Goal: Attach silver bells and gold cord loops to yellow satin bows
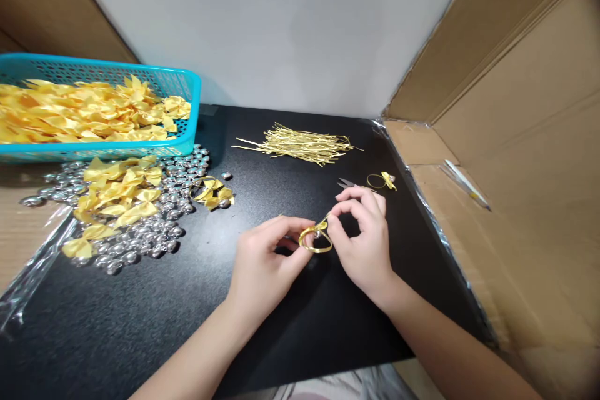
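Observation:
Both my hands meet over the black table, pinching one small piece between them. My left hand grips a gold wire ring with a yellow bow from the left, thumb and forefinger closed on it. My right hand pinches the same piece from the right at its bow end. A small silver bead seems to sit on the ring. Just behind my right hand lies a pair of small scissors; a finished ring with a bow lies a little further back and right.
A bundle of gold twist wires lies at the back. A teal basket full of yellow bows stands at back left, with loose yellow bows and silver beads before it. Cardboard walls close the right side.

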Demonstrator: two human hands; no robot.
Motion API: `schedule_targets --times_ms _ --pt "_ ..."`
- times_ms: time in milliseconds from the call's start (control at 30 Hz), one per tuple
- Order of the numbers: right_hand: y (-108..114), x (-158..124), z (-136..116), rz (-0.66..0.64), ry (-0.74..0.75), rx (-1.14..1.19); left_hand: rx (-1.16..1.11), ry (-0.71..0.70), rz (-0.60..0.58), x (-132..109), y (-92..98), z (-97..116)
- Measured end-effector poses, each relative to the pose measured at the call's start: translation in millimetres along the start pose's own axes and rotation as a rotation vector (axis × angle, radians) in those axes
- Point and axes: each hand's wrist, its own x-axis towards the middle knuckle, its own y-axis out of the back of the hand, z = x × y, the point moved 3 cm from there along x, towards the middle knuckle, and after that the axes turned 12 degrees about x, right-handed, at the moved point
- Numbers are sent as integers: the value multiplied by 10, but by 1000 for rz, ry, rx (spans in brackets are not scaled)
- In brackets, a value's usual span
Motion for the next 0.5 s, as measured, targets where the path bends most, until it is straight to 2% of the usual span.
schedule_targets --times_ms 133,500 --pt "-3 6 -6 -8 14 39 -36 43 -38 1 -7 -9" --pt "-3 -9 -4 8 23 87 -70 85 -49 -6 -21 -18"
